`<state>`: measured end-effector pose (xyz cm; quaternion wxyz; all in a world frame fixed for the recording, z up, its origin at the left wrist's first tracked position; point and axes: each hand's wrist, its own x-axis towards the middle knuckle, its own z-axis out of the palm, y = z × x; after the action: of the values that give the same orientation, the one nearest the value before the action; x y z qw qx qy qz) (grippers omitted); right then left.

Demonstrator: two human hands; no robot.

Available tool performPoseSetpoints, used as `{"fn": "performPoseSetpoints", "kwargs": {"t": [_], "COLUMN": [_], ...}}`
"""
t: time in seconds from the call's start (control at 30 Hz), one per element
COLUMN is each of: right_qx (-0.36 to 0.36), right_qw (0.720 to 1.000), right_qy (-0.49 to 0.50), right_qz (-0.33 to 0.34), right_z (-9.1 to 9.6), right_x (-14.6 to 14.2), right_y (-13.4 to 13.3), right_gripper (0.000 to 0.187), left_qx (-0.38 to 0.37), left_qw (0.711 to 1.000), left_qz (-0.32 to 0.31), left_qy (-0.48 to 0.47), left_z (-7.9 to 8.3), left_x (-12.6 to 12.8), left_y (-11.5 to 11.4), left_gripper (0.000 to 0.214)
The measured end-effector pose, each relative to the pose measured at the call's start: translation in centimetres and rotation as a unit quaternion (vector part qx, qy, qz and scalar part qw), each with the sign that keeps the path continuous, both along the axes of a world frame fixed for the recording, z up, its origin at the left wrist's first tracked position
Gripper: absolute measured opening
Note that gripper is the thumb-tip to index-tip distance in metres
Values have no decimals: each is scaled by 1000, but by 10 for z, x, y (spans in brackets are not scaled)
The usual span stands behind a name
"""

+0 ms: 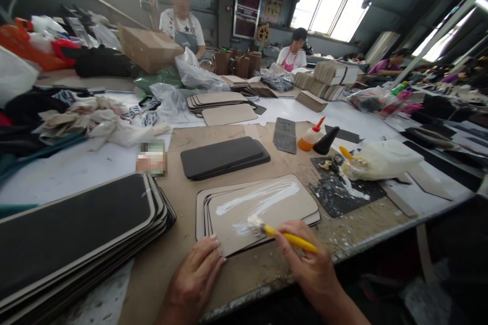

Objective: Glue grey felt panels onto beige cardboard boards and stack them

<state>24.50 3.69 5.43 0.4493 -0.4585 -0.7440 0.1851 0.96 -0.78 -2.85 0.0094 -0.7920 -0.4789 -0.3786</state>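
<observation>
My right hand is closed around the yellow handle of a glue brush. Its bristle end, clotted with white paste, touches the top beige panel of a small fanned stack. White streaks of glue run across that panel's upper part. At the near left corner of the stack rests my left hand, fingers stretched out and fingertips against the edge. Just behind lie dark grey panels, one on another. A glue-smeared black board is to the right.
A tall pile of black panels with beige borders fills the left. On the right lie a white plastic container with another yellow handle, an orange-liquid bottle and a black cone-shaped piece. Two people work across the table, others farther right.
</observation>
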Motion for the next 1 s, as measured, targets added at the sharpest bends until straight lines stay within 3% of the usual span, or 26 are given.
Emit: {"fn": "performPoseSetpoints", "kwargs": {"t": [0.17, 0.27, 0.33, 0.43, 0.57, 0.73, 0.87, 1.0], "right_qx": [64, 103, 124, 133, 100, 92, 51, 34], "right_qw": [977, 961, 960, 973, 993, 987, 981, 993], "right_qy": [-125, -175, -177, -138, -62, -38, -50, -45], "right_qz": [-158, -188, -177, -128, -10, 126, 180, 99], "right_z": [-7, -5, 0, 7, 7, 1, 3, 3], "right_x": [82, 104, 100, 70, 10, -48, -45, -2], "right_y": [32, 38, 33, 23, 16, 8, -15, -16], "right_gripper": [13, 18, 16, 8, 8, 16, 19, 17], "left_qx": [16, 24, 29, 22, 16, 24, 32, 27], "left_qw": [1000, 999, 998, 998, 998, 998, 998, 999], "left_qz": [8, 23, 25, 33, 43, 53, 39, 41], "left_qy": [-25, -43, -48, -51, -49, -30, -32, -11], "left_z": [5, 11, 13, 16, 19, 20, 20, 16], "left_x": [5, 9, 10, 12, 14, 15, 14, 11], "left_y": [0, 0, 0, -2, -4, -3, -3, -5], "left_gripper": [18, 19, 19, 18, 16, 15, 16, 17]}}
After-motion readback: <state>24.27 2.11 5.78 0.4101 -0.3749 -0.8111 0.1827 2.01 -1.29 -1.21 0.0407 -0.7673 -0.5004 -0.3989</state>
